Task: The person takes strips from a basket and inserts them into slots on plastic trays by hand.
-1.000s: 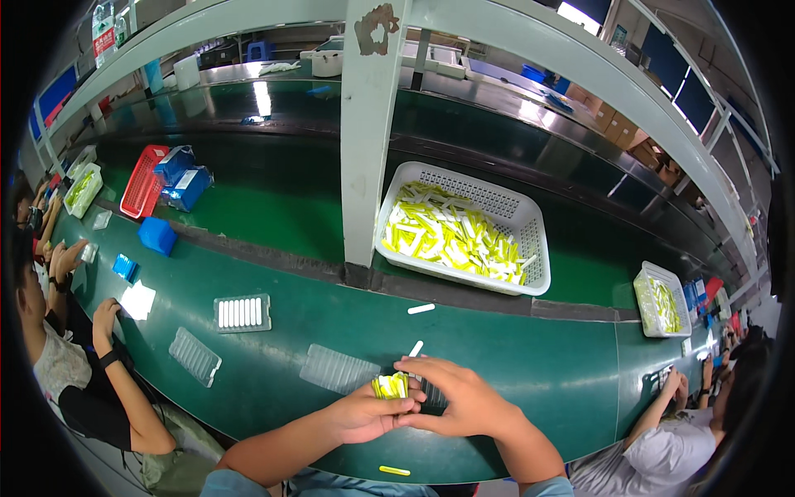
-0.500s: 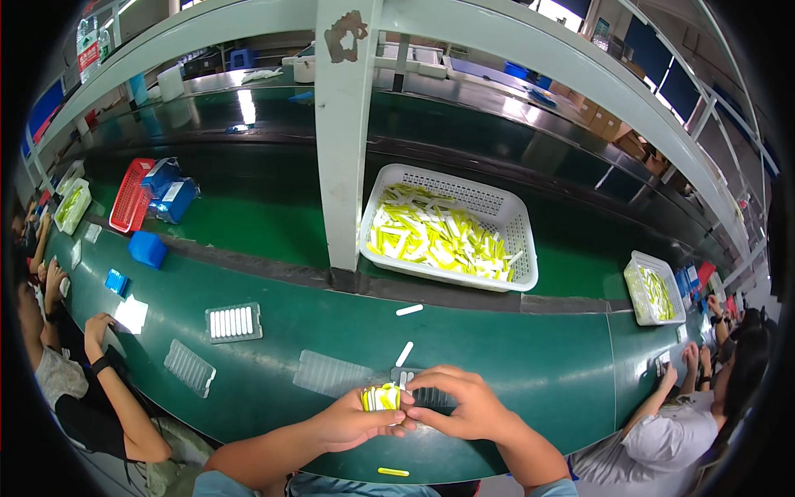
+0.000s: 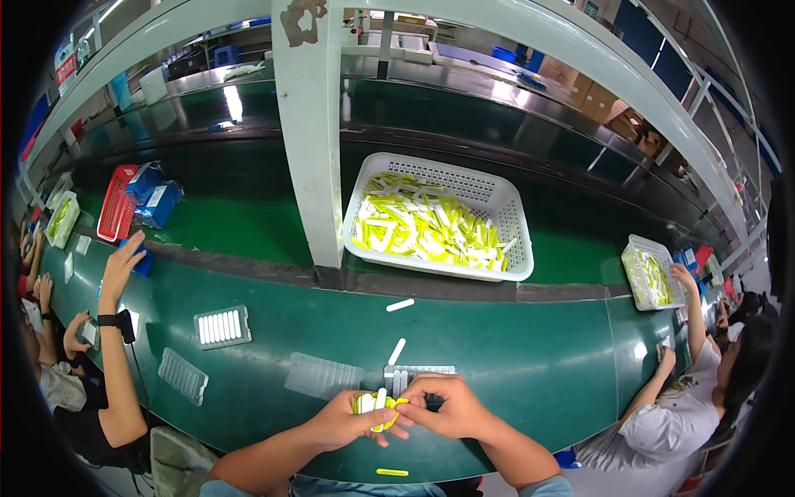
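Note:
My left hand (image 3: 338, 424) is closed around a small bunch of yellow and white plastic strips (image 3: 366, 403), with one white strip sticking up above the rest. The thumb and fingers of my right hand (image 3: 454, 407) pinch a yellow strip (image 3: 400, 402) at the right side of that bunch. Just beyond my hands lies a clear slotted tray (image 3: 432, 371) with a few white strips at its left end; my right hand hides part of it. Two loose white strips, a nearer one (image 3: 397, 351) and a farther one (image 3: 400, 305), rest on the green table. A yellow strip (image 3: 392, 472) lies at the near edge.
A white basket (image 3: 523, 236) heaped with yellow and white strips stands beyond the table, right of a white post (image 3: 310, 166). Empty clear trays (image 3: 323, 377) and a filled tray (image 3: 222, 327) lie to the left. Co-workers reach in from both sides, one with a wristband (image 3: 118, 323).
My right fingers have closed on a yellow strip at the bunch, and a white strip now stands up from it. The left co-worker's arm has stretched forward; the right one reaches to a basket.

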Motion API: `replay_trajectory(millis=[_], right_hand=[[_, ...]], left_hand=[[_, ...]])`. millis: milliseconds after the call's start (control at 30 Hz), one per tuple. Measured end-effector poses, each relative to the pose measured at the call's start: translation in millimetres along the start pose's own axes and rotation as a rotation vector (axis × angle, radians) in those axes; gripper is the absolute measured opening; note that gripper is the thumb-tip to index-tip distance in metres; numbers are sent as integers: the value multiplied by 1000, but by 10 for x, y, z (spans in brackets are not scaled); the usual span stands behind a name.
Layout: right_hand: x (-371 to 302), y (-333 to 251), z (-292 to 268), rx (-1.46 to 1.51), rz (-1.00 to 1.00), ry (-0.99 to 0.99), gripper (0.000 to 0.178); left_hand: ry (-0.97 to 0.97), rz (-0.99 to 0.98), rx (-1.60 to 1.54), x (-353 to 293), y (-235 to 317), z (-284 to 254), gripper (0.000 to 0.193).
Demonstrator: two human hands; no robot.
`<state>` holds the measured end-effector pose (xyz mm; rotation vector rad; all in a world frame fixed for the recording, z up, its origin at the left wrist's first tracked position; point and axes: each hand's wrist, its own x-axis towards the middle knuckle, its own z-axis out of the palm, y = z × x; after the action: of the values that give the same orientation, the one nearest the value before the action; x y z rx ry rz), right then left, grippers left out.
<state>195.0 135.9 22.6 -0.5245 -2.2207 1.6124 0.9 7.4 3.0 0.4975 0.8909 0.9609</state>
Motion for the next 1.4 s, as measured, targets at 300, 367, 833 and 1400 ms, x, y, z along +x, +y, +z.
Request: replay_trajectory(millis=[300, 367, 833, 1400], right_hand=[[-54, -58, -181, 194, 178, -21, 14], [-47, -42, -137, 138, 165, -48, 14], [-9, 96, -196, 398, 231, -94, 8], [73, 37, -286, 34, 104, -67, 7]], left_hand=[[57, 47, 7, 42, -39, -23, 30], [63, 52, 7, 42, -40, -4, 29], [54, 55, -73, 37, -32, 60, 24], [227, 338, 242, 23, -147, 213, 18]])
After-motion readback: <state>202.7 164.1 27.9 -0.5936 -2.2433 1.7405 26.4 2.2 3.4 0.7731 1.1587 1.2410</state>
